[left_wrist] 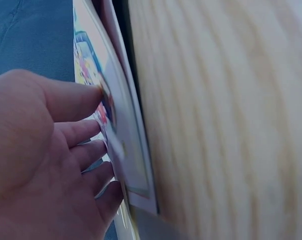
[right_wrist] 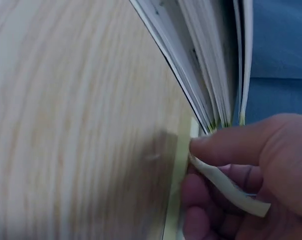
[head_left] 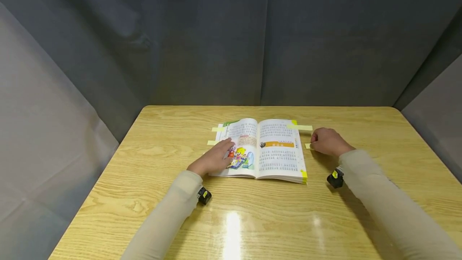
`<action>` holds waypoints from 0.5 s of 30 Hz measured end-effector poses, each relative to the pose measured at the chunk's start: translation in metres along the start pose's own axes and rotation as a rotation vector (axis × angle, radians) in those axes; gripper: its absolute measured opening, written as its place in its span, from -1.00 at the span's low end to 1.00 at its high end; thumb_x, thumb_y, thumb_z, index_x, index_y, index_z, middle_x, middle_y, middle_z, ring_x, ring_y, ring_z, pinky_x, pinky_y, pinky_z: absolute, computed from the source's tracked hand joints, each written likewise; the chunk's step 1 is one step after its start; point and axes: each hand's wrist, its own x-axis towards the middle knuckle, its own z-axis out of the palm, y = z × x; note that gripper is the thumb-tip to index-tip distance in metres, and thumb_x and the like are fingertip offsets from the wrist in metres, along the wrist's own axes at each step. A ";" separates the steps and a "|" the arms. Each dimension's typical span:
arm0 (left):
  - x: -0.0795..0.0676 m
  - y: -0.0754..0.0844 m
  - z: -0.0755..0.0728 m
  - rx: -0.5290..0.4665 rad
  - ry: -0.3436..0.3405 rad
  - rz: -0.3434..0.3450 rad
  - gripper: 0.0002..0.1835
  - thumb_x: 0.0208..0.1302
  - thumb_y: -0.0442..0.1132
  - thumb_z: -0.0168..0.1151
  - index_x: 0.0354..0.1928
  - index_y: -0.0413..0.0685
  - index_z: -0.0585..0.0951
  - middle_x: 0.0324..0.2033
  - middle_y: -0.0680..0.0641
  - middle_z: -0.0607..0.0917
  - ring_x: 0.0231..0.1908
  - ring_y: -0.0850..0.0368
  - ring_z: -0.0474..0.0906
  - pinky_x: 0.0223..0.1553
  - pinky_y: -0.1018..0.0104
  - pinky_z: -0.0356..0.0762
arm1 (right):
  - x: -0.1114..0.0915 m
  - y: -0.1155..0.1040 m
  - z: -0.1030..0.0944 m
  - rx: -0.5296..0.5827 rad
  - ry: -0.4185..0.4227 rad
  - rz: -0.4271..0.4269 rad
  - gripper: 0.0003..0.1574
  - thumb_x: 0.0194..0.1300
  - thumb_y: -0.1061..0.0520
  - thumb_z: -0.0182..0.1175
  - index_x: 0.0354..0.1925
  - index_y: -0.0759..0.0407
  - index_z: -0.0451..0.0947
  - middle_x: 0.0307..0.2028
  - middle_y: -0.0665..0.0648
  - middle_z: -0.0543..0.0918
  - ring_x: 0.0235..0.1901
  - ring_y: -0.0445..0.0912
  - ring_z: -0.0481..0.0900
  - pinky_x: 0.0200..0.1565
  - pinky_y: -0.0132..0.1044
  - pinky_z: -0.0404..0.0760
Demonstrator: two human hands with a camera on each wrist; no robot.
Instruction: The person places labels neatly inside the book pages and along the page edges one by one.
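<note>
An open book point(head_left: 278, 132) with printed text and a cartoon picture point(head_left: 241, 158) lies on the wooden table. My left hand point(head_left: 213, 159) rests on the left page, its fingers spread over the picture's edge; the left wrist view shows the thumb point(left_wrist: 76, 100) and fingertips against the page. Beside the right page, my right hand point(head_left: 329, 142) pinches a pale yellow paper strip point(right_wrist: 233, 192) between thumb and fingers. In the right wrist view, the strip's loose end curves back toward the palm. Another yellow strip point(head_left: 304, 127) sticks out from the right page's upper edge.
Two more yellow strips, an upper one point(head_left: 218, 129) and a lower one point(head_left: 212, 142), project from the book's left side. The wooden table point(head_left: 274, 216) extends around the book. Dark grey curtains point(head_left: 209, 43) hang behind its far edge.
</note>
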 end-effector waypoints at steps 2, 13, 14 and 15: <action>0.000 0.000 0.001 0.000 0.005 0.004 -0.33 0.49 -0.12 -0.02 0.56 -0.06 0.10 0.60 -0.06 -0.02 0.60 -0.04 -0.14 0.61 0.04 -0.08 | 0.001 -0.002 0.001 -0.004 0.010 0.004 -0.88 0.23 0.20 0.12 -0.37 0.25 0.53 -0.46 0.14 0.54 -0.46 -0.04 0.43 -0.43 -0.31 0.33; 0.001 -0.002 0.002 0.022 0.001 0.002 -0.33 0.49 -0.11 -0.03 0.56 -0.04 0.10 0.60 -0.04 -0.03 0.60 -0.02 -0.14 0.61 0.05 -0.09 | -0.001 -0.002 0.001 0.025 0.052 -0.004 -0.84 0.25 0.23 0.09 -0.45 0.24 0.54 -0.49 0.14 0.55 -0.48 -0.04 0.43 -0.46 -0.33 0.34; 0.001 -0.002 0.002 0.022 0.001 0.003 -0.33 0.49 -0.11 -0.03 0.56 -0.04 0.10 0.60 -0.04 -0.02 0.60 -0.02 -0.14 0.61 0.05 -0.08 | -0.002 -0.002 0.001 0.029 0.047 -0.001 -0.83 0.26 0.23 0.09 -0.45 0.24 0.55 -0.49 0.15 0.55 -0.47 -0.04 0.44 -0.46 -0.33 0.34; 0.001 -0.002 0.002 0.019 0.003 0.005 -0.33 0.49 -0.11 -0.03 0.56 -0.05 0.10 0.60 -0.05 -0.02 0.60 -0.03 -0.14 0.61 0.05 -0.08 | -0.002 -0.002 0.000 0.034 0.041 0.004 -0.83 0.26 0.23 0.09 -0.44 0.24 0.55 -0.48 0.15 0.56 -0.47 -0.04 0.44 -0.46 -0.33 0.35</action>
